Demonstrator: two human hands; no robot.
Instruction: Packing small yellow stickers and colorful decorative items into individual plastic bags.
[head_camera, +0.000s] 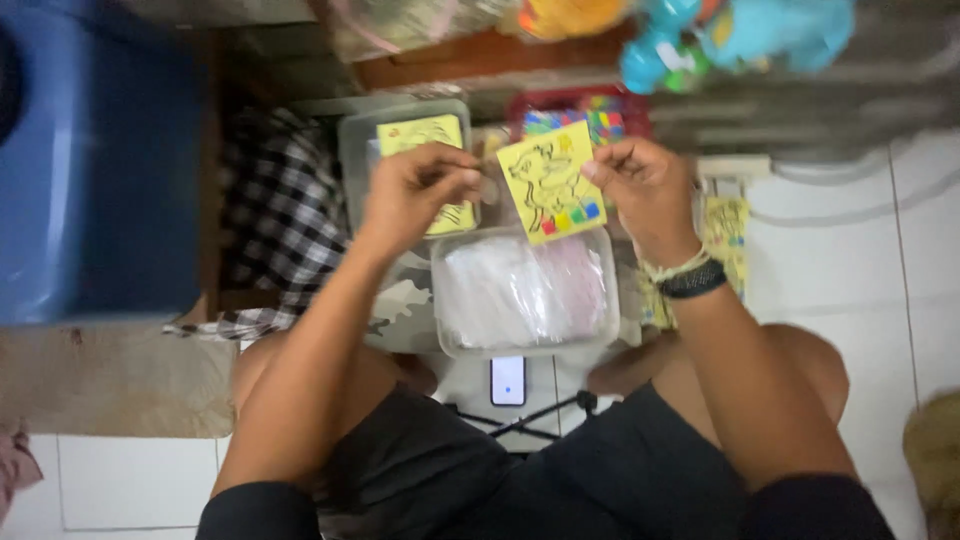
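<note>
My right hand (645, 190) pinches the right edge of a yellow card (550, 182) with a black line drawing and small coloured squares along its bottom. The card is held tilted above a clear plastic tub (525, 345) filled with clear plastic bags. My left hand (415, 190) is closed with fingertips together just left of the card; something small may be pinched there, but blur hides it. Behind the left hand lies a second yellow drawing card (420, 135) inside another clear tub (352, 150).
A blue bin (95, 170) stands at the left beside checked cloth (275, 215). More yellow cards (728, 235) lie on white tile at the right. A phone (508, 380) on a small tripod sits between my knees. Colourful toys (735, 35) are at the top.
</note>
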